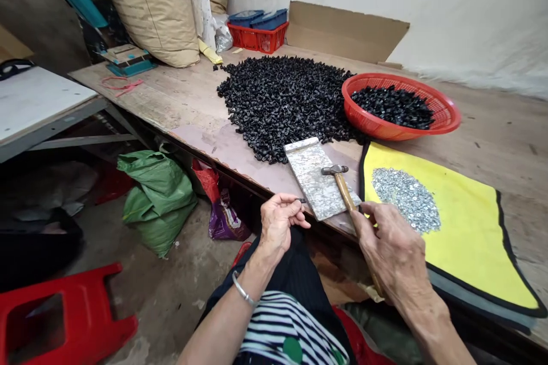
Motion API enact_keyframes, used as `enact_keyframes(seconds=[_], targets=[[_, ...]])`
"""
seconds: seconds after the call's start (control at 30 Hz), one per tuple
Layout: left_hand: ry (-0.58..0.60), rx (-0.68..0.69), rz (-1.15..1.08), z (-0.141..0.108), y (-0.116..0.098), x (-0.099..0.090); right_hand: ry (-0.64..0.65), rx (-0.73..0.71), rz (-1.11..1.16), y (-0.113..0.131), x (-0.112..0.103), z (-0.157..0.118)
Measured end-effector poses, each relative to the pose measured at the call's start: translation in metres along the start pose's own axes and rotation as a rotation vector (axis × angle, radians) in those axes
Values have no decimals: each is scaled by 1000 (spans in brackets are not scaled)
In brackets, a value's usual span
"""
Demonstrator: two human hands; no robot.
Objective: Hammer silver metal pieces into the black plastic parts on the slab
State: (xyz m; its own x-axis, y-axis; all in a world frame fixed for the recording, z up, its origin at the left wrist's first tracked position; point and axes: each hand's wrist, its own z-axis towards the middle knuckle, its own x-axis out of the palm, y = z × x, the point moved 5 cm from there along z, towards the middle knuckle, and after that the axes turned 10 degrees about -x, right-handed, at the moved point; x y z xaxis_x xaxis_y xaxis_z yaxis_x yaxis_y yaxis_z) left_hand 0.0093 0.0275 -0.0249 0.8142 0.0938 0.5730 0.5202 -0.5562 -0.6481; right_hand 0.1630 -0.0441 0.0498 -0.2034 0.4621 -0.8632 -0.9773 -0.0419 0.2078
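My right hand is wrapped round the wooden handle of a hammer, whose metal head hovers over or rests on a worn, light metal plate; which of the two I cannot tell. Beside the plate's left edge, my left hand pinches a small black piece between thumb and fingertips. Behind the plate spreads a large heap of small black parts. To the right, a pile of small silvery washers lies on a yellow cloth with a black border.
A red plastic basket holds more black parts. Large paper sacks and a red crate with blue trays stand at the back. Below the table's left edge are a green sack, a purple bag and a red stool.
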Motion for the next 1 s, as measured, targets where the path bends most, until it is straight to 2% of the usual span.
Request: enact_keyframes(seconds=[0.03, 0.13, 0.17, 0.2, 0.23, 0.27, 0.33, 0.4, 0.43, 0.5, 0.6, 0.7, 0.8, 1.0], targets=[[-6, 22, 2, 0, -4, -3, 65, 34, 140, 3, 0, -7], [6, 65, 36, 1, -13, -8, 460, 220, 579, 12, 12, -42], [11, 69, 50, 1, -15, -9, 547, 319, 677, 11, 12, -53], [14, 72, 62, 1, -16, -9, 558, 432, 737, 6, 9, -61], [14, 77, 70, 2, -17, -9, 485, 546, 755, -4, 2, -62], [12, 84, 75, 2, -18, -8, 352, 640, 736, -17, -7, -59], [9, 100, 75, 2, -19, -6, 45, 708, 613, -46, -29, -40], [10, 101, 71, 2, -18, -5, -130, 627, 455, -72, -45, -9], [9, 94, 72, 1, -17, -4, -109, 577, 382, -83, -46, 9], [2, 79, 73, 0, -15, -6, 57, 483, 60, -100, -41, 40], [-25, 79, 70, -2, -16, -13, 246, 427, -100, -116, -20, 65], [-57, 87, 72, -3, -20, -20, 431, 409, -188, -119, 3, 61], [-58, 84, 83, -2, -22, -21, 548, 412, -288, -118, 17, 47], [-26, 64, 98, -2, -16, -13, 580, 366, -316, -125, 20, 39]])
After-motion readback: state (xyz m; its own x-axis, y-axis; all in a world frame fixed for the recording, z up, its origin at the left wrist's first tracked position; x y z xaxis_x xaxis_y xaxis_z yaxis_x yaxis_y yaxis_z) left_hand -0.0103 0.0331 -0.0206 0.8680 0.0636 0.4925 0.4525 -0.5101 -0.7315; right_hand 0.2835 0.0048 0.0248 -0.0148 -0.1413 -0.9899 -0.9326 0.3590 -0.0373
